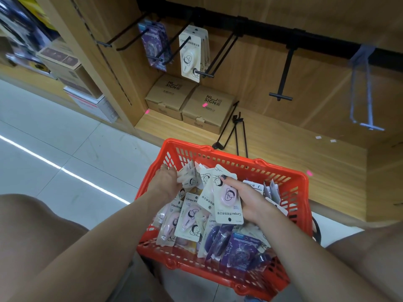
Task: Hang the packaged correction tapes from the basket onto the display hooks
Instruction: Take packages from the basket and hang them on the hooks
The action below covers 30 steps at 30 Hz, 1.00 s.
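**Sorting in the basket, most hooks unfilled**

Nearest the camera, the red basket [290,184] sits on the floor in front of the person and holds a loose heap of packaged correction tapes [189,216]: white cards with pink dispensers toward the left and middle, purple packs [242,243] toward the near right corner. The right hand [250,199] holds a small fanned stack of pink-dispenser cards [227,197], thumb curled over the top card, printed side up and reversed to the viewer. The left hand [165,182] reaches into the far-left part of the basket and its fingers close on a few white cards [189,177]; how many it grips is hard to count, since they overlap.

Judging by the heap, most of the job remains: the basket looks well stocked, and the person appears to be gathering like packs before hanging them.

Farther off, on the shelf floor, lie two cardboard boxes [207,105] and a loose black hook [231,131]. Above, the black rail [261,27] carries the display hooks. One hook holds purple packs [152,44], the next holds white cream-dispenser packs [190,53]. The hooks to the right of these, a black one [283,75] and a blurred pale one [362,88], hang bare.

The shelving at far left is smeared by motion. The basket's near edge is partly hidden by the forearms.
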Each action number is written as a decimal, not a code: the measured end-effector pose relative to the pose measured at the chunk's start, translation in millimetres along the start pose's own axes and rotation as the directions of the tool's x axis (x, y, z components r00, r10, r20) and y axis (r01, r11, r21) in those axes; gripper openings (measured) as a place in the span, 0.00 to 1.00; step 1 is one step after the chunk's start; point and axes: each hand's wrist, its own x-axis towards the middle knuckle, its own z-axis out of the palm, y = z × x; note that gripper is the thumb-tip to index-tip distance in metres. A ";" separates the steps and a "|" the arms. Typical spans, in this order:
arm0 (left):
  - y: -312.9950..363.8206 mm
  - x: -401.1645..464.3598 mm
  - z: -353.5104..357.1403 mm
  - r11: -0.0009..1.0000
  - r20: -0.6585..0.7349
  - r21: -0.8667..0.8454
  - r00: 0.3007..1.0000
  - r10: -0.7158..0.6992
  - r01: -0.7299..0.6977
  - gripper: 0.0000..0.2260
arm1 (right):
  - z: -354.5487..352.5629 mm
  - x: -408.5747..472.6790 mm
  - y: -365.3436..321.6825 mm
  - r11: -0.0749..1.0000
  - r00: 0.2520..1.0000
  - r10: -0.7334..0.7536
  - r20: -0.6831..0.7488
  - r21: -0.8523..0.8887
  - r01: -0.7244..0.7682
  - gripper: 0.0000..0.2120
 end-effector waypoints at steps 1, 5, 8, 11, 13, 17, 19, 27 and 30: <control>0.9 0.2 0.2 1.000 0.018 0.031 1.000 -0.003 0.002 0.20 | 0.7 -0.6 -0.6 1.000 1.000 -0.004 0.017 -0.002 0.004 0.10; 4.3 1.3 -5.8 0.999 0.063 -0.039 0.998 0.001 0.001 0.15 | 4.5 -3.0 -5.6 0.999 0.997 -0.039 0.073 0.010 0.039 0.13; 5.0 -5.5 -16.5 0.996 0.072 -0.077 0.996 0.057 -0.052 0.11 | 10.7 -4.9 -8.2 0.999 0.995 -0.046 0.091 0.020 0.044 0.13; 4.1 -16.7 -32.8 0.994 0.099 -0.079 0.992 0.082 -0.074 0.10 | 19.0 -8.7 -10.7 0.998 0.994 -0.053 0.098 0.043 0.049 0.14; 3.2 -25.5 -48.5 0.989 0.107 -0.126 0.991 0.084 -0.071 0.09 | 25.3 -12.2 -13.0 0.997 0.991 -0.058 0.118 0.065 0.050 0.12; 2.2 -47.9 -89.2 0.914 0.042 -0.404 0.997 0.071 -0.048 0.12 | 39.7 -20.9 -18.7 0.992 0.982 -0.080 0.172 0.109 0.062 0.10; 3.9 -58.1 -106.9 0.831 0.055 -0.555 0.996 0.064 -0.023 0.11 | 48.4 -26.3 -22.4 0.991 0.975 -0.092 0.200 0.118 0.070 0.10; 17.8 -73.7 -111.9 0.496 0.260 -0.856 0.950 0.171 0.144 0.19 | 64.9 -39.7 -35.2 0.981 0.959 -0.164 0.232 0.137 0.135 0.12; 20.5 -71.6 -111.4 0.376 0.287 -0.910 0.920 0.266 0.175 0.22 | 66.5 -43.1 -37.6 0.975 0.950 -0.201 0.239 0.142 0.171 0.15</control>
